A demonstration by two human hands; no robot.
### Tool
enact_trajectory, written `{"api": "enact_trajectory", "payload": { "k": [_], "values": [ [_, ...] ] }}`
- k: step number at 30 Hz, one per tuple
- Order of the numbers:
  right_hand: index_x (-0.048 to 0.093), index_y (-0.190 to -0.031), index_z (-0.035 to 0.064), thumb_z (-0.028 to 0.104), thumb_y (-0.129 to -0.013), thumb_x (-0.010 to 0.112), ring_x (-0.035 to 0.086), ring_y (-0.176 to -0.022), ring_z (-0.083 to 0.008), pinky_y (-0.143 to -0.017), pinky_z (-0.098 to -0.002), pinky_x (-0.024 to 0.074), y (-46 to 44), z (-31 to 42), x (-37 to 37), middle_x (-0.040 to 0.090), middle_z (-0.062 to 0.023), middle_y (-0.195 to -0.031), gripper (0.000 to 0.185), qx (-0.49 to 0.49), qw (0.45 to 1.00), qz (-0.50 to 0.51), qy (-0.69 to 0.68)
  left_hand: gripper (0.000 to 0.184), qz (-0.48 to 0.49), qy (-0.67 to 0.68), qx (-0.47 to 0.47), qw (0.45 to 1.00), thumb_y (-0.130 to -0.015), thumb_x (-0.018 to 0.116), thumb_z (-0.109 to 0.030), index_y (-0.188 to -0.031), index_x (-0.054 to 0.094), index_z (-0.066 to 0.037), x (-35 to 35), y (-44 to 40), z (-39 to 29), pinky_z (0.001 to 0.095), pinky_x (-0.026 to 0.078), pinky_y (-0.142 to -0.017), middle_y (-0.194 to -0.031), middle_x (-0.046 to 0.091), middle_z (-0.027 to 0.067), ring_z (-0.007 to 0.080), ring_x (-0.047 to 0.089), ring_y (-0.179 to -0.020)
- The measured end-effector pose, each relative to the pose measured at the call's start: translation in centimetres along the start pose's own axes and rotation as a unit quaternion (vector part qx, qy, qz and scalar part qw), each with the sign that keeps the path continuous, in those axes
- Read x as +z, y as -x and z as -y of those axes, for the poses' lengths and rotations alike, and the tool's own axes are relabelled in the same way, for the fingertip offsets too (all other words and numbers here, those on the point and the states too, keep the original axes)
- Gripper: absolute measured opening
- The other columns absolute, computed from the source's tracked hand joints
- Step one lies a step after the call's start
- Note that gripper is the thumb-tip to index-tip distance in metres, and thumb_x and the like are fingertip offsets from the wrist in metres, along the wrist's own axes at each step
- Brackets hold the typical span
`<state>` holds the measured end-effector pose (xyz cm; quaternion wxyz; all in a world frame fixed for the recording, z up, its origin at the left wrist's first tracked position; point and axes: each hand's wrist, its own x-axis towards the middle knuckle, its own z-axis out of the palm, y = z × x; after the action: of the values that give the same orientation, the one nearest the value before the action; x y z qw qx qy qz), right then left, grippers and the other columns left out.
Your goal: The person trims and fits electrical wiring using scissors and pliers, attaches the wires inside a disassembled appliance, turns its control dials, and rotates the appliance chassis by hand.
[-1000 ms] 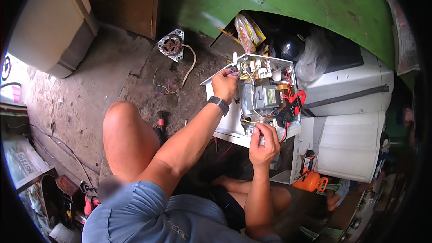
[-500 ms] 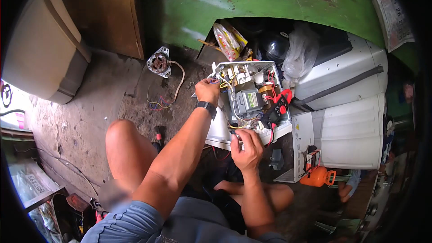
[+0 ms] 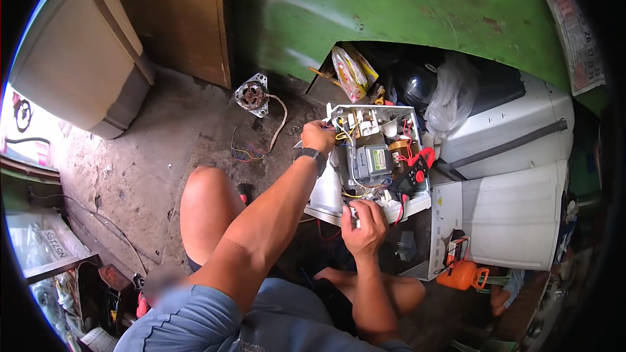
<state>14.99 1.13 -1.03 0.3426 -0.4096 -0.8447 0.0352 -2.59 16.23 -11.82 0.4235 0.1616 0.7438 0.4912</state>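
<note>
An opened white appliance housing point(image 3: 326, 189) lies on the floor with a grey transformer point(image 3: 373, 161), yellow, red and white wires and white connectors inside. My left hand point(image 3: 318, 137), with a dark watch at the wrist, is closed at the housing's upper left corner, by some blue and purple wires; its fingertips are partly hidden. At the lower edge of the housing, my right hand point(image 3: 364, 227) has its fingers curled together around a small pale part too small to name. A red and black clamp meter point(image 3: 415, 173) rests across the housing's right side.
A motor point(image 3: 252, 96) with a cable lies on the floor at the upper left. White panels point(image 3: 508, 215) and an orange canister point(image 3: 460, 276) are on the right. Behind the housing are a plastic bag point(image 3: 450, 98) and a green wall point(image 3: 417, 6). Another person's arm point(image 3: 502, 296) shows at lower right.
The view has shifted. My right hand has drawn back from the wires inside to the housing's lower edge, fingers curled. My left hand stays at the upper left corner.
</note>
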Motion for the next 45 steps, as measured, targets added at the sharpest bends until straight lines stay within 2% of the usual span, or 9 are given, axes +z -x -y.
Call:
{"api": "enact_trajectory", "payload": {
  "k": [3, 5, 15, 23, 25, 32, 40, 41, 45],
  "values": [
    [0.068, -0.090, 0.0043, 0.010, -0.079, 0.077, 0.067, -0.080, -0.0304, -0.070, -0.0401, 0.0539, -0.1, 0.0, 0.0, 0.068, -0.0098, -0.090, 0.015, -0.004, 1.000, 0.000, 0.004, 0.013, 0.004, -0.008, -0.007, 1.000, -0.077, 0.080, -0.008, -0.087, 0.075, -0.002, -0.1, 0.0, -0.1, 0.0309, 0.054, -0.068, -0.082, 0.074, 0.0082, 0.0123, 0.067, -0.074],
    [0.068, -0.090, 0.0046, 0.010, -0.079, 0.077, 0.067, -0.079, -0.0304, -0.070, -0.0402, 0.0538, 0.0, 0.0, 0.0, 0.068, -0.0096, -0.090, 0.015, -0.002, 1.000, -0.001, 0.004, 0.015, -0.001, -0.002, -0.003, 1.000, -0.075, 0.080, -0.017, -0.087, 0.076, -0.007, 0.2, -0.3, 0.5, 0.0379, 0.056, -0.080, -0.090, 0.076, 0.0156, 0.0292, 0.074, -0.088],
    [0.067, -0.089, 0.0056, 0.015, -0.081, 0.074, 0.065, -0.079, -0.0302, -0.071, -0.0413, 0.0515, -0.7, 0.7, -0.5, 0.066, -0.0087, -0.089, 0.014, -0.001, 0.997, 0.066, 0.034, 0.020, 0.019, -0.040, 0.022, 0.999, -0.079, 0.076, -0.018, -0.095, 0.076, -0.005, -0.9, 0.6, -0.6, 0.0404, 0.055, -0.082, -0.096, 0.074, 0.0205, 0.0334, 0.073, -0.093],
    [0.067, -0.090, 0.0058, 0.015, -0.081, 0.074, 0.064, -0.079, -0.0313, -0.070, -0.0419, 0.0511, -0.6, 0.7, -0.5, 0.066, -0.0088, -0.088, 0.014, 0.006, 0.997, 0.070, 0.034, 0.019, 0.021, -0.024, 0.008, 0.999, -0.077, 0.079, -0.017, -0.092, 0.077, -0.007, -0.5, 0.4, -0.3, 0.0384, 0.056, -0.081, -0.095, 0.075, 0.0180, 0.0311, 0.074, -0.090],
    [0.066, -0.090, 0.0061, 0.014, -0.081, 0.074, 0.064, -0.078, -0.0312, -0.070, -0.0419, 0.0509, -0.6, 0.7, -0.4, 0.066, -0.0086, -0.088, 0.014, 0.004, 0.997, 0.063, 0.032, 0.018, -0.007, -0.005, 0.014, 1.000, -0.079, 0.080, -0.009, -0.094, 0.075, 0.000, -0.5, 0.9, -0.4, 0.0330, 0.054, -0.067, -0.083, 0.074, 0.0111, 0.0160, 0.070, -0.075],
    [0.066, -0.089, 0.0069, 0.015, -0.081, 0.075, 0.064, -0.078, -0.0312, -0.069, -0.0418, 0.0506, -0.4, 0.7, -0.3, 0.065, -0.0082, -0.088, 0.015, 0.004, 0.998, 0.053, 0.030, 0.015, -0.025, 0.059, 0.017, 0.998, -0.081, 0.078, -0.005, -0.095, 0.075, 0.000, 0.3, 0.6, 0.6, 0.0321, 0.057, -0.067, -0.085, 0.075, 0.0093, 0.0148, 0.070, -0.074],
    [0.066, -0.089, 0.0075, 0.017, -0.080, 0.077, 0.064, -0.080, -0.0306, -0.072, -0.0413, 0.0506, -0.2, 0.6, -0.5, 0.064, -0.0081, -0.087, 0.016, 0.003, 0.998, 0.048, 0.028, 0.016, -0.015, -0.026, 0.018, 0.999, -0.075, 0.082, -0.009, -0.086, 0.073, -0.002, 0.3, -0.9, 0.6, 0.0331, 0.056, -0.068, -0.084, 0.074, 0.0103, 0.0156, 0.069, -0.075],
    [0.066, -0.089, 0.0075, 0.017, -0.080, 0.077, 0.064, -0.080, -0.0306, -0.072, -0.0413, 0.0506, -0.1, 0.5, -0.4, 0.064, -0.0081, -0.087, 0.016, 0.003, 0.999, 0.045, 0.027, 0.026, -0.005, -0.028, 0.016, 0.999, -0.072, 0.087, -0.019, -0.088, 0.073, -0.003, 0.1, -1.0, 0.6, 0.0365, 0.057, -0.077, -0.090, 0.076, 0.0160, 0.0270, 0.074, -0.084],
    [0.066, -0.088, 0.0079, 0.018, -0.080, 0.078, 0.064, -0.081, -0.0304, -0.073, -0.0415, 0.0503, 0.1, 0.5, -0.3, 0.064, -0.0079, -0.088, 0.017, 0.007, 0.999, 0.046, 0.022, 0.028, -0.003, -0.009, 0.020, 1.000, -0.072, 0.087, -0.016, -0.091, 0.073, -0.001, 0.2, -0.9, 0.6, 0.0350, 0.057, -0.078, -0.090, 0.076, 0.0153, 0.0237, 0.074, -0.084]
  ]
}}
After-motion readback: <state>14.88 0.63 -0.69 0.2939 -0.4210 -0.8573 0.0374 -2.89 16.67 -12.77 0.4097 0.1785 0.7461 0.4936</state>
